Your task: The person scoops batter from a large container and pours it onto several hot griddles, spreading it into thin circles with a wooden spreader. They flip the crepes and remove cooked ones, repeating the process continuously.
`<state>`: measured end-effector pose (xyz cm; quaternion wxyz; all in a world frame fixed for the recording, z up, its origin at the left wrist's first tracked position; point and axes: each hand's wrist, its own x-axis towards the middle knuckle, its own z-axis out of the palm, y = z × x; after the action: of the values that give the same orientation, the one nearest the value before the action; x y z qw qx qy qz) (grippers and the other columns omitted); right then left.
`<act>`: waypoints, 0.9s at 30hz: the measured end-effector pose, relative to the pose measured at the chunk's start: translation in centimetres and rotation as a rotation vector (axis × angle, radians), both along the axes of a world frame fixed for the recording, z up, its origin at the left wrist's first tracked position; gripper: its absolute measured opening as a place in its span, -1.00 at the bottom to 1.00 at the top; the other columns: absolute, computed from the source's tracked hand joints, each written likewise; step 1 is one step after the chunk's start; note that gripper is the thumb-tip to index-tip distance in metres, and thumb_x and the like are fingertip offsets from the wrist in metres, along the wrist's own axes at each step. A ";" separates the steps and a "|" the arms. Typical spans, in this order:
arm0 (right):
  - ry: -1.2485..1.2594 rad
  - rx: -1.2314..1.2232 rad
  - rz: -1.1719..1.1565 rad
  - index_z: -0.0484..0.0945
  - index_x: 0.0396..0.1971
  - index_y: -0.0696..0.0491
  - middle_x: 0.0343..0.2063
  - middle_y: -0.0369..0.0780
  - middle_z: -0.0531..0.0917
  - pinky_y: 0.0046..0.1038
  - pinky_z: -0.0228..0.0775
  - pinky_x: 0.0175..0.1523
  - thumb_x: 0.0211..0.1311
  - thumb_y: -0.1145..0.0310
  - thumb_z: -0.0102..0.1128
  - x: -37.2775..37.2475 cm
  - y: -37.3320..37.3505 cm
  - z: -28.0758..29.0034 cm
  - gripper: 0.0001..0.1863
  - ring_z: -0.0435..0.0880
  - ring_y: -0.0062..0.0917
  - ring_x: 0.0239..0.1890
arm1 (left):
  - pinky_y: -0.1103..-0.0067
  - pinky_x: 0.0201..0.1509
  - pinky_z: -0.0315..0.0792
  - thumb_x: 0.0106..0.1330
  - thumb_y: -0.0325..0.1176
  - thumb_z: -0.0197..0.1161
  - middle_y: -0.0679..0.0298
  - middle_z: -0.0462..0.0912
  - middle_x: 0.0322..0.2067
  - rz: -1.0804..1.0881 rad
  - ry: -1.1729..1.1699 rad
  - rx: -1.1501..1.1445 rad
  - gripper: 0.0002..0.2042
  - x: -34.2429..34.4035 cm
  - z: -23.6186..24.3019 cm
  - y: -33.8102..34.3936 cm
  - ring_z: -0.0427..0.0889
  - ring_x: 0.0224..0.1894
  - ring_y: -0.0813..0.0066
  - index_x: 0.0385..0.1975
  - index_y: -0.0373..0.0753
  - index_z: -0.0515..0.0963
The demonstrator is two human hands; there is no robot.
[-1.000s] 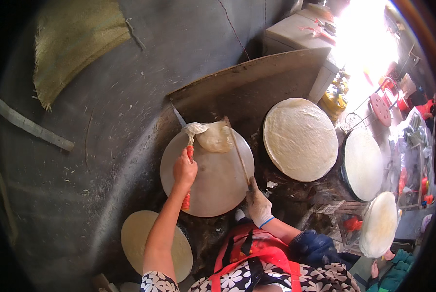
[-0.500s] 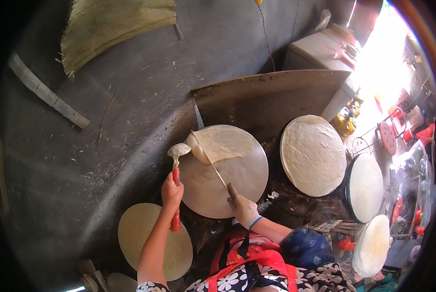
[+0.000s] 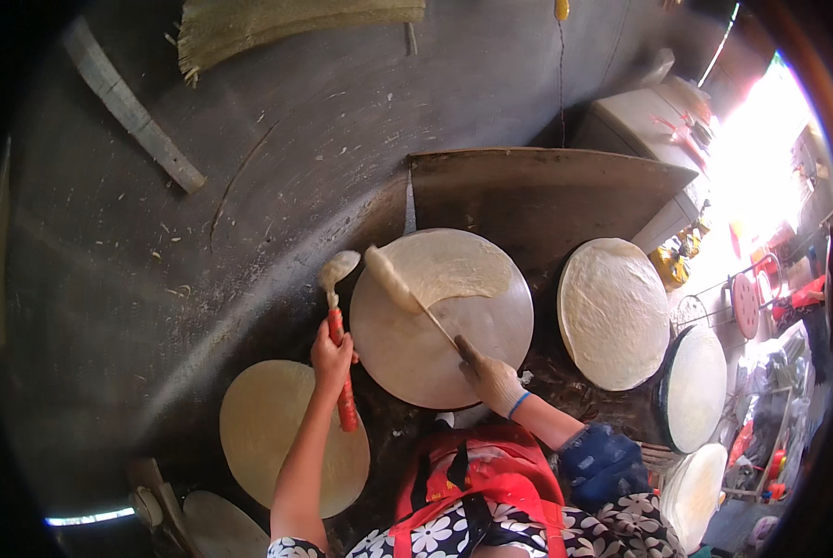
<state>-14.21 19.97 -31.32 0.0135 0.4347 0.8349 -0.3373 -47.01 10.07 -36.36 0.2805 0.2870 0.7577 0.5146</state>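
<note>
My left hand (image 3: 331,356) is closed around the red handle of a ladle (image 3: 340,268), held upright at the left edge of a round griddle (image 3: 407,358). Pale batter coats the ladle's bowl. On my right hand (image 3: 493,379) is a white glove with dark fingertips. It grips the thin stick of a batter spreader (image 3: 390,279), whose batter-covered blade lies across the griddle's upper left. From the blade, a curved band of thin batter (image 3: 458,268) stretches over the griddle's far part to the right.
Right of the griddle are a round plate covered with pale batter (image 3: 614,314) and another pale disc (image 3: 696,389). A stack of flatbreads (image 3: 695,498) stands near right. At lower left lies a yellowish round sheet (image 3: 282,437). A metal shield (image 3: 547,191) rises behind the griddle.
The spreader's blade has swept left and slightly nearer, drawing the batter band along the griddle's far edge. My left hand still holds the ladle beside the griddle. The whole view has shifted.
</note>
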 end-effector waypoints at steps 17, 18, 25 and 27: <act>-0.134 0.047 0.151 0.07 0.63 -0.29 -0.02 0.06 0.73 0.01 0.60 -0.11 0.53 0.20 0.04 4.8 -2.7 -1.3 -0.28 0.78 0.01 -0.08 | 0.13 0.00 0.61 0.31 -0.46 0.29 -0.21 0.69 -0.08 -0.039 0.316 -0.164 -0.52 6.3 -0.3 -5.7 0.70 -0.05 -0.24 0.26 -0.29 0.48; -0.123 0.050 0.185 0.07 0.63 -0.30 -0.03 0.05 0.73 0.01 0.60 -0.11 0.53 0.19 0.04 5.7 -2.4 -0.7 -0.28 0.78 0.03 -0.09 | 0.15 0.02 0.61 0.30 -0.45 0.31 -0.20 0.70 -0.07 -0.030 0.275 -0.195 -0.50 7.3 0.6 -7.3 0.71 -0.03 -0.21 0.28 -0.27 0.48; -0.076 0.261 0.207 0.00 0.65 -0.27 -0.06 0.01 0.76 0.03 0.60 -0.21 0.55 0.15 0.01 2.6 7.3 -1.1 -0.25 0.80 -0.04 -0.20 | 0.23 -0.01 0.61 0.27 -0.45 0.35 -0.11 0.73 -0.16 0.086 0.306 -0.233 -0.44 12.6 3.2 -11.1 0.75 -0.11 -0.09 0.33 -0.20 0.49; -0.106 0.241 0.325 0.03 0.64 -0.26 -0.08 0.01 0.76 0.02 0.59 -0.16 0.57 0.15 -0.02 -0.8 10.1 -0.1 -0.28 0.79 -0.01 -0.16 | 0.23 -0.06 0.59 0.26 -0.45 0.35 -0.09 0.72 -0.23 0.111 0.316 -0.203 -0.46 13.4 3.1 -11.0 0.74 -0.17 -0.07 0.29 -0.20 0.50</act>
<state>-15.05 30.02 -31.39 0.0596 0.3099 0.9265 -0.2051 -33.66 -0.91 -33.30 0.1565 0.2922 0.8551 0.3987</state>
